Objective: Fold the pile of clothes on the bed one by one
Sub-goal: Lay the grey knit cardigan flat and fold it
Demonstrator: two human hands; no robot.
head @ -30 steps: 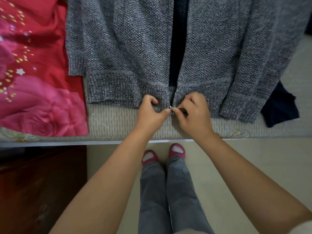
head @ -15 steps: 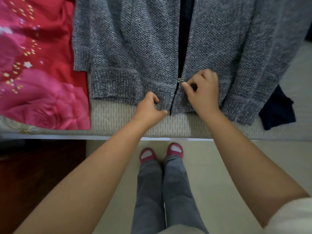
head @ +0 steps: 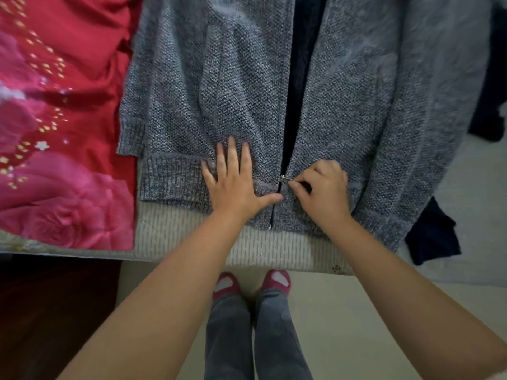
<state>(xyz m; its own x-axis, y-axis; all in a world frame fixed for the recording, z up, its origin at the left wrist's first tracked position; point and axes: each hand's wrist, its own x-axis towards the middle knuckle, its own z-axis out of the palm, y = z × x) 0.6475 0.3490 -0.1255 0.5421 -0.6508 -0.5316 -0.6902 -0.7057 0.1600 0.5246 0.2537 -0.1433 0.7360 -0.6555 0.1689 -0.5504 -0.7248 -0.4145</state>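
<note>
A grey knitted zip cardigan lies flat on the bed, front up, its hem toward me. Its zip is closed only along the bottom hem band; above that the front gapes and shows a dark lining. My left hand rests flat with fingers spread on the left hem panel, thumb by the zip. My right hand pinches the small metal zip pull at the top of the hem band.
A red and pink floral blanket covers the bed at left. A dark navy garment pokes out under the cardigan's right sleeve. The pale ribbed mattress edge runs below the hem. A dark wooden piece stands low left.
My left hand let go of the hem and now lies flat and spread on the left panel. My right hand has kept its pinch on the zip pull, a little above the hem's bottom edge.
</note>
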